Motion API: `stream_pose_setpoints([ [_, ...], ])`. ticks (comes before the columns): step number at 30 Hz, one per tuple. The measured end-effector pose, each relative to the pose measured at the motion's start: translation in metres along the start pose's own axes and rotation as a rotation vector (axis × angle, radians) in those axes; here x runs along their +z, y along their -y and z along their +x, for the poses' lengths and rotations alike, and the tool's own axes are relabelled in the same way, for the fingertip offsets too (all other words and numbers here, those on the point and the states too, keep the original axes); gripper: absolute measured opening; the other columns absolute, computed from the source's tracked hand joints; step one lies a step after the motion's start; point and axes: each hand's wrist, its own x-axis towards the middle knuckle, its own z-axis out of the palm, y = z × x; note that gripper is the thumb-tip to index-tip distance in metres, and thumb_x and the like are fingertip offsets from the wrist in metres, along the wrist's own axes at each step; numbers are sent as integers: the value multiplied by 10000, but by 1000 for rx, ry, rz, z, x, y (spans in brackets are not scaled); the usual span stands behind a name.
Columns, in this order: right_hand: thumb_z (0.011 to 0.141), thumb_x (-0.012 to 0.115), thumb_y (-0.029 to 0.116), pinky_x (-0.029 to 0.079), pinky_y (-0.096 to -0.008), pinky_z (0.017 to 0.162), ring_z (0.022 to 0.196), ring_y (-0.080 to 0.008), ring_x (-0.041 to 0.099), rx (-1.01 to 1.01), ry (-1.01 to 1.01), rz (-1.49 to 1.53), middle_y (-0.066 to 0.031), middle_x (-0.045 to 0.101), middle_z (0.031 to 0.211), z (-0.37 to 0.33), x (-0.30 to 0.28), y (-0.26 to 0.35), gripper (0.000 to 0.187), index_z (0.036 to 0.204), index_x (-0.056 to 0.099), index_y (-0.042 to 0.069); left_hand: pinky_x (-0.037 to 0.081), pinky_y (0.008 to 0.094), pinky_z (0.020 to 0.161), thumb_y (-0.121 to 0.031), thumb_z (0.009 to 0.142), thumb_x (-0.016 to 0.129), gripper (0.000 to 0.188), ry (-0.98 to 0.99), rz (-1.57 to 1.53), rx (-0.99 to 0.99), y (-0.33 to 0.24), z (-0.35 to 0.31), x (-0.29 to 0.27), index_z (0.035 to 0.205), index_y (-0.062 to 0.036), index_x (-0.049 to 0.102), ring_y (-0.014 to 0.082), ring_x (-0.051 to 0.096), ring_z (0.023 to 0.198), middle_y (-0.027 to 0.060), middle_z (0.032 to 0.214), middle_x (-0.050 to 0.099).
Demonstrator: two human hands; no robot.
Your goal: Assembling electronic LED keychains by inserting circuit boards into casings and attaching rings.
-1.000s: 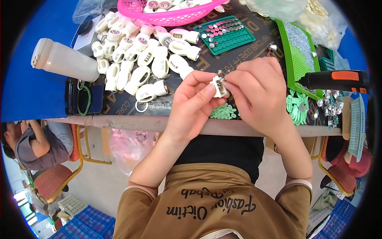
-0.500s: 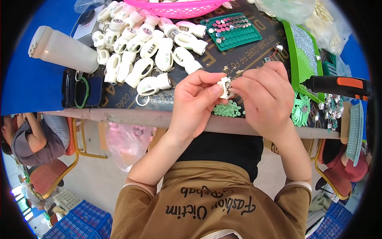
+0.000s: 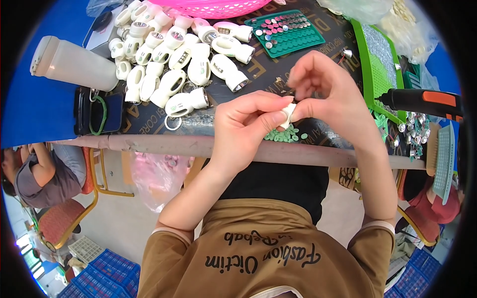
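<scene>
My left hand [image 3: 241,126] pinches a small white plastic part [image 3: 287,115] between thumb and forefinger, just above the table's near edge. The thumb of my right hand [image 3: 330,92] presses against the part's right side. Its other fingers are apart, lifted and curved above the part. Fingertips hide much of the part, so its shape does not show fully. Under my hands lies a small heap of pale green pieces [image 3: 283,134]. To the left, several small white flashlights [image 3: 199,68] with loop handles lie piled on the dark table.
A green tray [image 3: 284,32] with button-like pieces lies beyond my hands. At right are a green bin [image 3: 365,64] of small metal parts, a black-and-orange tool [image 3: 422,102] and lamp pieces [image 3: 415,131]. A white bottle [image 3: 74,64], dark case [image 3: 110,111] and pink basket [image 3: 213,8] also stand around.
My right fingers have let go of the part and lifted up and away, leaving the thumb against it. The white part has turned in my left hand.
</scene>
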Motion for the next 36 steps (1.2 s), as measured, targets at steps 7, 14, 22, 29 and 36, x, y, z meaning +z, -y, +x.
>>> stream_pose_setpoints([
  [7,787,569,8,430,-199,696,784,-67,503,-47,43,515,-22,511,861,-18,22,-21,124,903,525,9,477,231,653,59,796,539,188,-3,-67,-31,1,-2,-1,982,28,539,118,561,761,93,908,575],
  [14,785,498,-9,413,-241,680,748,-129,475,-348,-103,138,-65,454,928,-22,37,-30,160,941,535,-5,473,244,675,73,796,526,378,6,-202,-64,2,-1,0,1075,-60,308,150,552,808,124,941,549],
  [22,769,507,-27,417,-245,647,754,-167,486,-514,-283,81,-84,475,887,-25,47,-36,158,915,558,6,454,253,690,77,789,522,319,88,-235,-61,1,1,0,995,-73,331,150,533,823,106,934,533],
  [29,739,574,9,437,-285,628,673,-203,535,-387,-370,-167,-106,532,852,-36,19,-32,199,938,567,23,447,328,769,-10,817,518,313,161,-193,-102,1,2,0,1079,-59,354,171,513,901,94,995,497],
  [36,672,467,-76,436,-368,766,861,-307,533,-450,-435,-971,-126,567,852,-1,-62,-49,277,918,570,2,471,306,723,21,812,498,315,128,-161,-243,-7,3,9,1087,-42,357,178,517,902,100,991,489],
])
